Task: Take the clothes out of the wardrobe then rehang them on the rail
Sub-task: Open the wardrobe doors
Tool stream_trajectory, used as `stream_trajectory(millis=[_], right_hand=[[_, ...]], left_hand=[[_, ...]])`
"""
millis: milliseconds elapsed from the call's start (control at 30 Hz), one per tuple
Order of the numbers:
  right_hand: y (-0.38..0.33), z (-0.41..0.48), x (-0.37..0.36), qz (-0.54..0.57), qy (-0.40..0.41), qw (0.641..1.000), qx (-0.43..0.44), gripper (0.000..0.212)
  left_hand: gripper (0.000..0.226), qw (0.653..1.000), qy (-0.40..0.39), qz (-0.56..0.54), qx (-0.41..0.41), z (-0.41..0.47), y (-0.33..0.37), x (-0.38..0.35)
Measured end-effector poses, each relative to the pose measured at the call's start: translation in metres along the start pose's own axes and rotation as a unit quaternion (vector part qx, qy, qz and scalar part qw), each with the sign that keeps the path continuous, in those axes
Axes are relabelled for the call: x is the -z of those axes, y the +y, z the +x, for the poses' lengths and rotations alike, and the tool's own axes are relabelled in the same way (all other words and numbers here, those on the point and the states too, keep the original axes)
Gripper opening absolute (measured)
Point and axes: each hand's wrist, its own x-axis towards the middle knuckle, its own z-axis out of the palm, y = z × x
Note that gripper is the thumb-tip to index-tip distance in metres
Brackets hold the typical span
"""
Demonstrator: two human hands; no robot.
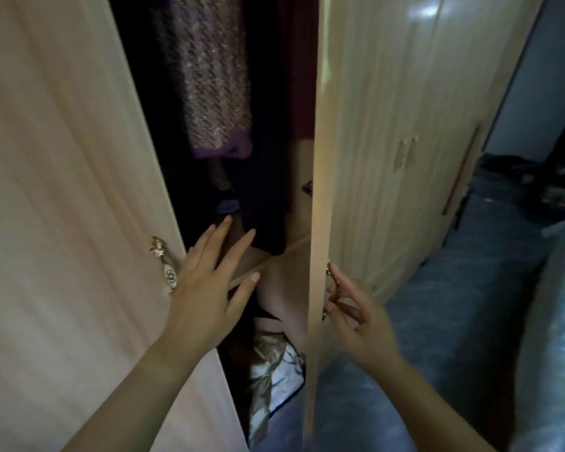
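Observation:
The wardrobe stands partly open, its left door (62,190) and right door (320,190) both swung toward me. In the dark gap hangs a purple knitted garment (212,76), with darker clothes (261,177) beside it. My left hand (209,282) lies flat with spread fingers against the left door's edge, just right of its gold handle (162,262). My right hand (356,318) has its fingers curled on the right door's gold handle (331,278). The rail is hidden.
A crumpled pale bag or cloth (274,376) lies at the wardrobe's bottom. More shut wardrobe doors (421,141) run to the right. Blue carpet (437,321) covers the floor, and a pale blue bed cover (558,321) is at the right edge.

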Motion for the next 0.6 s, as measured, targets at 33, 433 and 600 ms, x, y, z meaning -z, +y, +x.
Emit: stream_trajectory(millis=[33, 433, 600], right_hand=[[-0.002, -0.003, 0.013, -0.004, 0.013, 1.000, -0.008, 0.057], [0.027, -0.009, 0.117, -0.025, 0.109, 0.992, -0.058, 0.062], [0.035, -0.006, 0.159, -0.041, 0.185, 0.982, -0.022, 0.040]], left_hand=[[0.055, 0.999, -0.001, -0.029, -0.025, 0.010, 0.015, -0.002], [0.071, 0.970, -0.056, -0.174, -0.158, 0.099, 0.144, -0.088], [0.071, 0.968, -0.023, -0.195, -0.153, 0.122, 0.183, -0.125]])
